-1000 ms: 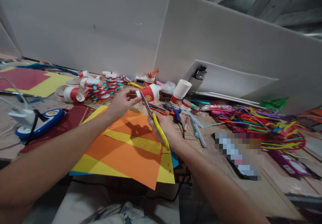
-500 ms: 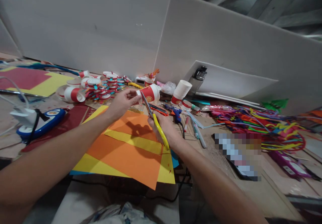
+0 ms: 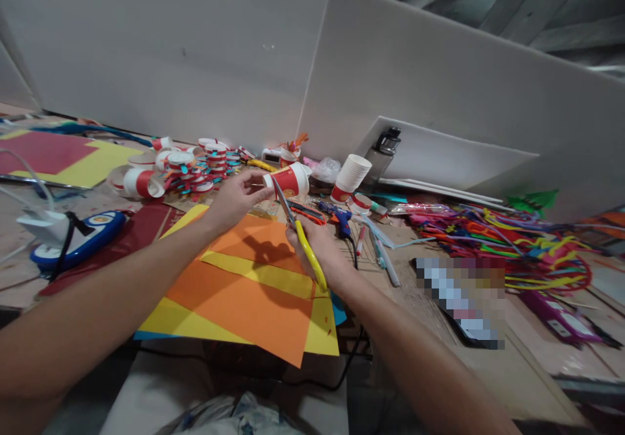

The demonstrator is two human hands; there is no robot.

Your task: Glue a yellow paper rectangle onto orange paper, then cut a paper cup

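Observation:
A red and white paper cup [image 3: 295, 180] lies sideways in the air above the sheets, gripped at its left end by my left hand [image 3: 240, 197]. My right hand [image 3: 316, 247] is closed around the yellow-handled scissors [image 3: 308, 252], whose blades point up and left against the cup near my left fingertips. Below both hands are orange paper [image 3: 234, 301] and yellow paper [image 3: 190, 321], with shadows of the hands falling on them.
Cut cups [image 3: 188, 168] are heaped at the left behind a blue and white power strip [image 3: 81, 243]. Stacked cups [image 3: 352, 176], a dark bottle [image 3: 383, 152] and a blue glue gun [image 3: 343, 220] are beyond my right hand. Colourful pipe cleaners [image 3: 512, 239] and a phone [image 3: 456, 301] lie right.
The cup has turned slightly in my left hand, so its printed logo sits lower. Both hands stay in nearly the same place.

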